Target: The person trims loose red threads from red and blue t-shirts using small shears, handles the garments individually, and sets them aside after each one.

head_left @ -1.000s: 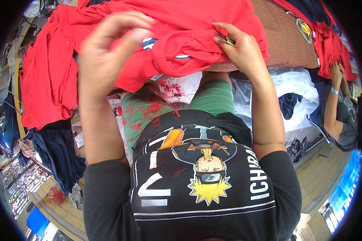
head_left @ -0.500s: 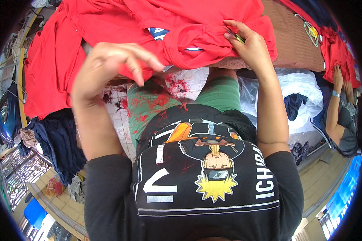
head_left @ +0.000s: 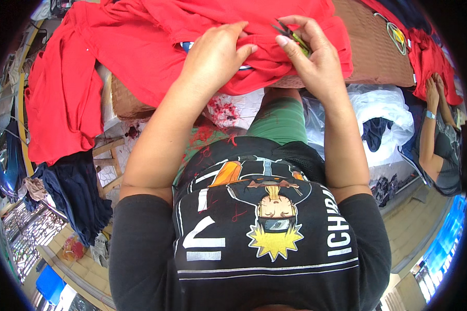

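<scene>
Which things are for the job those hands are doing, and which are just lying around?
For the job:
red cloth, under the left hand
small snips, in the right hand

Seemingly just around:
coiled cord
white plastic
dark blue cloth, hanging at left

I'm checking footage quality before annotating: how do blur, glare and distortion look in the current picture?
Head view: left hand and right hand look fairly sharp, without strong motion blur; head view, lower left: bright light washes out gaps in the lattice; head view, outer rim: the picture darkens to black, and the floor's straight lines bow.
</scene>
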A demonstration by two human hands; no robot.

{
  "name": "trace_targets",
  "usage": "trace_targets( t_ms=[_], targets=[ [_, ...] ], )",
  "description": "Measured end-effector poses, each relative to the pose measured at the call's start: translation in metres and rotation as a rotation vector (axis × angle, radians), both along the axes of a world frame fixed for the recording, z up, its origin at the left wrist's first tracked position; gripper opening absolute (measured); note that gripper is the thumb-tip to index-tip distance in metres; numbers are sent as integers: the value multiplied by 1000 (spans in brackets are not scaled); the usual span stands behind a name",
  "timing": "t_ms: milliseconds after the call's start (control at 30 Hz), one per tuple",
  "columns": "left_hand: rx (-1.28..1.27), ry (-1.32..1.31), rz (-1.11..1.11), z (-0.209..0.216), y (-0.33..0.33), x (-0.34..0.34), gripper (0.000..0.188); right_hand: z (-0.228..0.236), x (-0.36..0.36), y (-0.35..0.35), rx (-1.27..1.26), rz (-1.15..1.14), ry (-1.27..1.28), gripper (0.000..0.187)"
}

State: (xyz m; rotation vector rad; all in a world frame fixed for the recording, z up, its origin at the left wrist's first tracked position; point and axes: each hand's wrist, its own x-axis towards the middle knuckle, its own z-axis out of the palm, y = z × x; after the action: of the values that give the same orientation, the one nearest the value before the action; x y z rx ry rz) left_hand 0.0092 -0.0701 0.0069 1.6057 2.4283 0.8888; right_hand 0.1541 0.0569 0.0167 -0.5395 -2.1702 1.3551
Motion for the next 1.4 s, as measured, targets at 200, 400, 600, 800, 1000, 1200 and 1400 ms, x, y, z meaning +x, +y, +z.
trace_targets(
  t_ms=[200, 400, 600, 800, 1000, 1200, 1400],
  targets=[
    [-52, -665, 49, 11, -8, 2, 33, -12, 3, 3, 270, -17, 36, 27],
    [118, -1116, 10, 19, -19, 3, 23, -1, 8, 0, 292, 40, 83, 20],
    [109, -1089, 0, 25, -21, 6, 20, 10, 13, 1, 426, 46, 86, 22],
    [122, -1057, -18, 29, -21, 10, 17, 15, 17, 0, 552, 53, 92, 20],
    [124, -1020, 4, 31, -22, 15, 15, 19, 19, 0, 720, 41, 92, 19],
    [120, -934, 24, 31, -23, 19, 15, 29, 24, -3, 824, 77, 2, 19],
    [109, -886, 13, 32, -22, 21, 15, 26, 23, 2, 762, 107, 74, 20]
  ],
)
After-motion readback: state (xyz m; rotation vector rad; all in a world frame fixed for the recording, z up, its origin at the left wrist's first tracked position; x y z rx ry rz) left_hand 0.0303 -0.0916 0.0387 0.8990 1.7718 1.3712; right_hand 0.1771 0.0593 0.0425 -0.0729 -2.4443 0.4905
